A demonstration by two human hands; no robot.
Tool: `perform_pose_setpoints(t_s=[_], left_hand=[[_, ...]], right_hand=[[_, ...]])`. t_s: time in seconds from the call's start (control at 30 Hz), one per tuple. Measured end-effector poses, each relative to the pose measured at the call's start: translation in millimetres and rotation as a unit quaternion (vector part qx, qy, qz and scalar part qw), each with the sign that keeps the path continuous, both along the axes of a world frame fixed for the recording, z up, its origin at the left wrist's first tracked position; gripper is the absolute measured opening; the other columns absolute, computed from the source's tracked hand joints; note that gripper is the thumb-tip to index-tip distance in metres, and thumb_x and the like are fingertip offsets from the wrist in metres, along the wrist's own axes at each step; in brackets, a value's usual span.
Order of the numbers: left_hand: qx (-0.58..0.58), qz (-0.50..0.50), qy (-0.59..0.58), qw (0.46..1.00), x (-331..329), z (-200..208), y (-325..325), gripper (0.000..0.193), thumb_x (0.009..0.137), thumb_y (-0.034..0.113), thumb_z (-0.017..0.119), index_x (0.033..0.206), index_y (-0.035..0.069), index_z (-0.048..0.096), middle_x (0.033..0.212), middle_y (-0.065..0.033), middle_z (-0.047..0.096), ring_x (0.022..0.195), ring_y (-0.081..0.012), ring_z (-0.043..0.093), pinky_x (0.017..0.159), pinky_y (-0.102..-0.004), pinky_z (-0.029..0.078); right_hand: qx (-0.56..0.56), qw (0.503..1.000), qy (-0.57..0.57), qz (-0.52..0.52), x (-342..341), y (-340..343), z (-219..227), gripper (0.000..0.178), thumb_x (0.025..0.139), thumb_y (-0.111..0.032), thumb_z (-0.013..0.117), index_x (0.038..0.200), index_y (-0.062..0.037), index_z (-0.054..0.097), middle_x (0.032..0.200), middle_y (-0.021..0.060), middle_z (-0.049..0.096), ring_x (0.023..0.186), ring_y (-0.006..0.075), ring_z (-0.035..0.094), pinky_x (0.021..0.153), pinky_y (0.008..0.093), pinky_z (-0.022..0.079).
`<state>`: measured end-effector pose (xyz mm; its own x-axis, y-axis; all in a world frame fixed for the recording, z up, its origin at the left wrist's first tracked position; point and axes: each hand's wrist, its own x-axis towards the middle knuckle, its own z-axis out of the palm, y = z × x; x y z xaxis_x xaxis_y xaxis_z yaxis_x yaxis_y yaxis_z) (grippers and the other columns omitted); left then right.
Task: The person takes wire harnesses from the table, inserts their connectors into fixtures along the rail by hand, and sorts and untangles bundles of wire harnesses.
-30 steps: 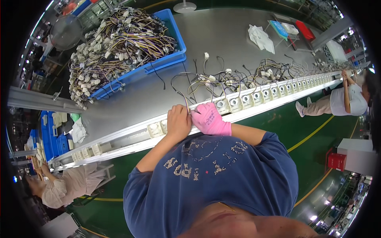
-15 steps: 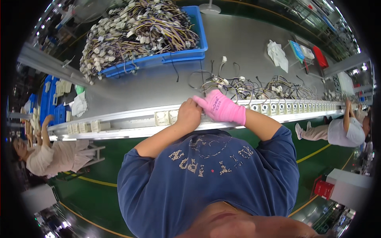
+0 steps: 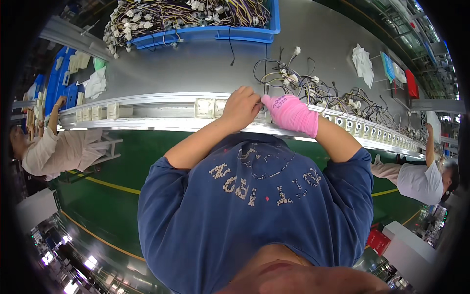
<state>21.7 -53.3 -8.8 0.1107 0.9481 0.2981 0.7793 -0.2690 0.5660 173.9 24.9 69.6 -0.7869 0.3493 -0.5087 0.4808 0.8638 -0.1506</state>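
My bare left hand (image 3: 242, 109) and my right hand (image 3: 293, 115), in a pink glove, meet fingertip to fingertip over a long metal rail (image 3: 161, 99). Both hands are closed in a pinch, and whatever lies between the fingers is too small and covered to make out. Square white plastic housings (image 3: 204, 108) sit in the rail beside my left hand. To the right of my glove, a row of similar housings with dark round centres (image 3: 358, 129) runs along the rail. Loose wire harnesses (image 3: 313, 89) with white connectors lie just beyond my right hand.
A blue crate (image 3: 245, 34) heaped with wire harnesses (image 3: 196, 17) stands at the back. Smaller white housings (image 3: 96, 112) sit in the rail at left. White cloths lie at left (image 3: 96, 83) and right (image 3: 363, 64). Co-workers (image 3: 63, 142) are at both ends.
The view has shifted, so the crate and rail appear higher. My hands stay together at the rail; the left hand's fingers now reach farther over it, with its back more in view.
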Motion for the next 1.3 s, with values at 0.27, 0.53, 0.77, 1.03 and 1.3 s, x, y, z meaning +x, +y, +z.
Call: perform_pose_setpoints(t_s=[0.27,0.53,0.77,1.03,1.3], left_hand=[[0.011,0.013,0.001,1.0,3,4,-4,0.012,0.074,0.013,0.067,0.081,0.006,0.061,0.082,-0.0089,0.052,0.084,-0.0276,0.05,0.074,-0.037,0.042],[0.018,0.023,-0.006,1.0,5,3,-4,0.012,0.073,0.013,0.067,0.08,0.006,0.06,0.082,-0.0081,0.051,0.083,-0.027,0.05,0.072,-0.0373,0.042],[0.009,0.025,-0.006,1.0,5,4,-2,0.01,0.073,0.014,0.066,0.079,0.007,0.061,0.082,-0.0085,0.053,0.086,-0.0276,0.051,0.075,-0.0388,0.041],[-0.015,0.052,-0.025,0.998,9,4,0,0.008,0.071,0.014,0.062,0.074,0.007,0.062,0.081,-0.0075,0.054,0.085,-0.0262,0.051,0.074,-0.0379,0.041],[0.015,0.053,-0.022,0.998,10,2,-3,0.013,0.069,0.011,0.06,0.081,0.006,0.061,0.08,-0.0075,0.052,0.082,-0.0268,0.049,0.072,-0.0389,0.04]], right_hand=[[-0.053,0.995,0.074,-0.034,7,4,-6,0.034,0.077,-0.01,0.057,0.105,-0.0001,0.041,0.073,0.017,0.063,0.075,0.0353,0.064,0.063,0.0428,0.049],[0.028,0.998,0.044,0.024,2,5,-6,0.028,0.077,-0.016,0.06,0.098,-0.0002,0.05,0.077,0.0171,0.064,0.078,0.0332,0.065,0.068,0.0424,0.049],[-0.07,0.982,0.124,-0.126,1,21,-21,0.02,0.08,-0.018,0.055,0.093,-0.003,0.052,0.088,0.0172,0.064,0.084,0.0321,0.063,0.074,0.0432,0.047],[0.158,0.978,0.107,0.082,-3,4,-16,0.018,0.076,-0.016,0.06,0.091,-0.0095,0.054,0.086,0.0081,0.061,0.089,0.0252,0.059,0.078,0.0392,0.04],[0.136,0.983,0.088,0.084,2,11,-10,0.013,0.08,-0.021,0.057,0.088,-0.0109,0.056,0.085,0.0064,0.062,0.089,0.0249,0.056,0.082,0.0406,0.034]])
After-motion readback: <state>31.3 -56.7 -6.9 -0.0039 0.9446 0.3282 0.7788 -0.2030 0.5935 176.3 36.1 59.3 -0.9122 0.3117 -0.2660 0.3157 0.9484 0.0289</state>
